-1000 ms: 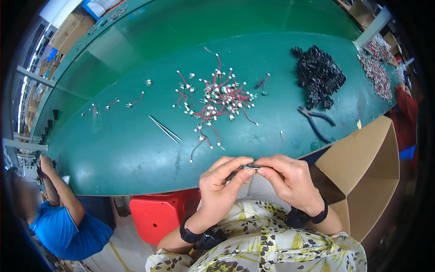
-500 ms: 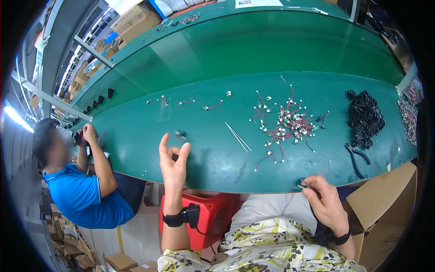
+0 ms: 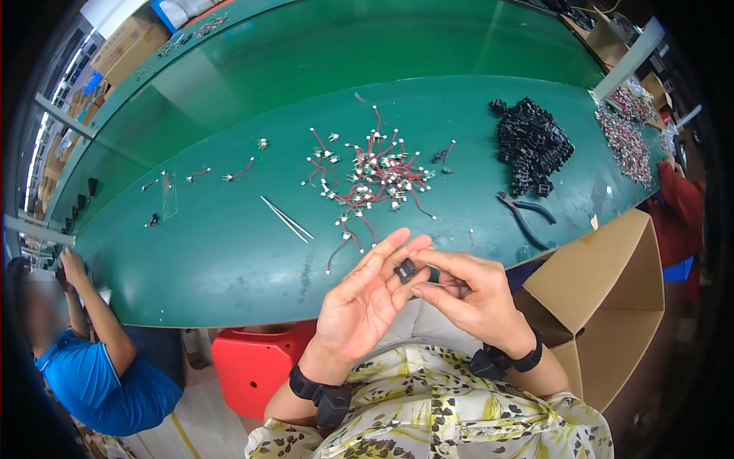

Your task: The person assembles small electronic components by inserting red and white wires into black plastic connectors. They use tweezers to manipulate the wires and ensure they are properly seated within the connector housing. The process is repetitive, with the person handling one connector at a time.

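Observation:
My left hand (image 3: 355,306) is palm up above the table's near edge, fingers stretched and slightly curled. On its fingers rests a small black plastic housing (image 3: 405,270) with a rectangular opening. Right beside it, my right hand (image 3: 474,294) has its thumb and forefinger pinched together at the left fingertips; what they hold, if anything, is hidden. Beyond both hands lies a loose heap of small white connectors with red wires (image 3: 382,172). White tweezers (image 3: 287,219) lie left of that heap. One small dark part with a wire (image 3: 152,220) sits farther left.
A pile of black housings (image 3: 531,145) and dark-handled pliers (image 3: 527,220) lie at right, with more wired parts (image 3: 623,141) beyond. An open cardboard box (image 3: 604,298) stands at the near right, a red stool (image 3: 260,363) below the table. A co-worker in blue (image 3: 107,375) sits at left.
The view has turned right. A small dark part, blurred near my left hand before, now lies on the table at left. My hands have come together, with a black housing on the left fingers.

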`<state>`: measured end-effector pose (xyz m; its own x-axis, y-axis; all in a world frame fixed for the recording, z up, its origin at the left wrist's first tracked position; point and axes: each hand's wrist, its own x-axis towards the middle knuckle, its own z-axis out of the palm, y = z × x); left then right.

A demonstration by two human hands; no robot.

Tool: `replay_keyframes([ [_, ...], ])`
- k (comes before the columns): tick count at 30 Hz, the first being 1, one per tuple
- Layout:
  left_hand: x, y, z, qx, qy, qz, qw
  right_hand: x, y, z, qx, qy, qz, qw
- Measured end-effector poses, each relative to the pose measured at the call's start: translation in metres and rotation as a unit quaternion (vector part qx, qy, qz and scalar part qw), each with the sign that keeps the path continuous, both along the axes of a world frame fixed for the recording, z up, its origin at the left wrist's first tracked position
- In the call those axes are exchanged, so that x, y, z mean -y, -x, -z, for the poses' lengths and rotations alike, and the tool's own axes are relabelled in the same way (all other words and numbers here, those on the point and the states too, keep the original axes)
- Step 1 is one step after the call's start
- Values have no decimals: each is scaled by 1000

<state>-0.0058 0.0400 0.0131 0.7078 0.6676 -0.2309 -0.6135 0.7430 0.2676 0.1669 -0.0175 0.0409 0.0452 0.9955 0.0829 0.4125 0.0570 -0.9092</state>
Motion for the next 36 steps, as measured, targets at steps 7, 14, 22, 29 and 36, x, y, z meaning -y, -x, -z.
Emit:
replay_keyframes([
  [7,6,-19,-1,-104,-100,69,987,2,-22,12,-39,9,-5,999],
  [14,-9,-3,16,-143,-128,166,967,-3,-43,2,-73,116,-89,987],
  [22,-10,-10,23,-35,-70,265,961,-7,-50,-5,-92,37,-202,974],
  [29,-14,-8,27,-8,-120,130,984,-45,-70,-17,111,18,-21,993],
  [36,-10,-5,35,-70,-160,76,982,-83,-35,14,254,-36,32,966],
])
